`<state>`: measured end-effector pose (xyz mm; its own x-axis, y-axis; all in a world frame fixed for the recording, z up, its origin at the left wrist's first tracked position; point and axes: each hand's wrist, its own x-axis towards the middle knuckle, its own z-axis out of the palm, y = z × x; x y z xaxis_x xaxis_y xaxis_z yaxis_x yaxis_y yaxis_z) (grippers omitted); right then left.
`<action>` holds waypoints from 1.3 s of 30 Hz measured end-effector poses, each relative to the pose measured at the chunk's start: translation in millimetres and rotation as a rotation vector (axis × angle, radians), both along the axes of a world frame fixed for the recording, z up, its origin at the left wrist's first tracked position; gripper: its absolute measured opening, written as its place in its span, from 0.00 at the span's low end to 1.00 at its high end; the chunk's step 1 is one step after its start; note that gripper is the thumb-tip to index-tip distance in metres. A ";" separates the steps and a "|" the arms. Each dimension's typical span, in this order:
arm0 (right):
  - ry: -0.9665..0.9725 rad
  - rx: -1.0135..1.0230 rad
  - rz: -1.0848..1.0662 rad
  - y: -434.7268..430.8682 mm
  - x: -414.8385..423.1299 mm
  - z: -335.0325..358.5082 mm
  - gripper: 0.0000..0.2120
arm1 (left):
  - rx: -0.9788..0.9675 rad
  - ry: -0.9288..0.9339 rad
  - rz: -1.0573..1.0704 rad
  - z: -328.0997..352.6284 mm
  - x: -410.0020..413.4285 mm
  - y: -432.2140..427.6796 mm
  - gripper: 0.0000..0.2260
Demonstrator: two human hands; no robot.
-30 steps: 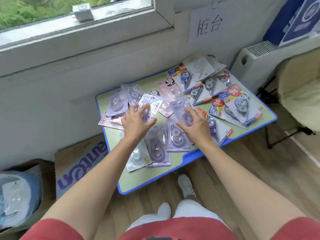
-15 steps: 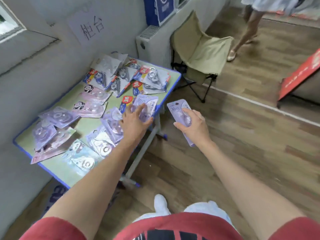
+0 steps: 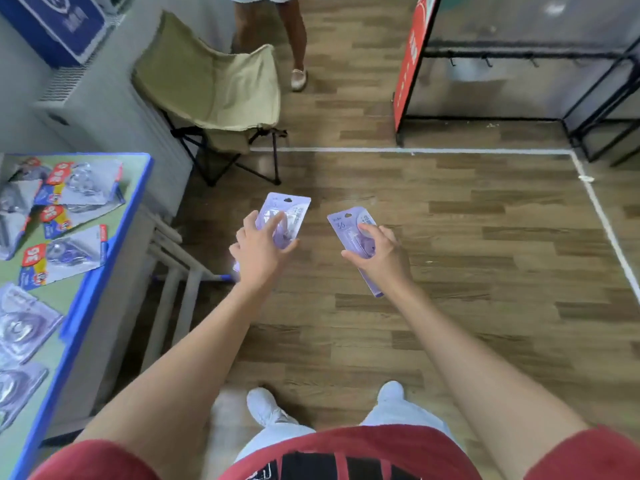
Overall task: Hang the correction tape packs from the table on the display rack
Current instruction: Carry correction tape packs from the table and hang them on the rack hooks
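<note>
We judged each correction tape pack to be light and fairly stiff; a flat card back with a slick clear blister over the tape body, likely to slide under a loose pinch and to crease if squeezed hard; the best hold seemed to be low on the card, leaving the top edge free for a hook.

The left hand gripped one lilac pack from above, fingers spread across the blister and thumb round its side; the right hand held the second pack the same way, fingers curled over its lower half, the printed top poking forward. Both packs were in the air over the wooden floor — beyond the blue-rimmed edge of the tabletop, where more packs lay scattered; the display rack stood well apart, ahead and to the right, its hooks looking bare.
</note>
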<state>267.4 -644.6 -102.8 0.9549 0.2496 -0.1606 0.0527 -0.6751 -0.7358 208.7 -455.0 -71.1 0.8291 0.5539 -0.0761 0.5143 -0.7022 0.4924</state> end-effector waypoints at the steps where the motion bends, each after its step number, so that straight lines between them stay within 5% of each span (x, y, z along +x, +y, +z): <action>1: 0.005 -0.003 -0.032 -22.8 6.6 -0.9 0.28 | -0.009 0.004 -0.027 -2.6 13.1 -20.6 0.23; 15: 0.030 -0.034 -0.442 -264.7 89.3 -4.2 0.27 | -0.037 0.001 -0.386 -26.4 170.7 -268.7 0.26; 39: -0.250 -0.050 -0.714 -412.1 454.3 56.5 0.26 | -0.052 -0.253 -0.594 36.8 583.1 -423.8 0.27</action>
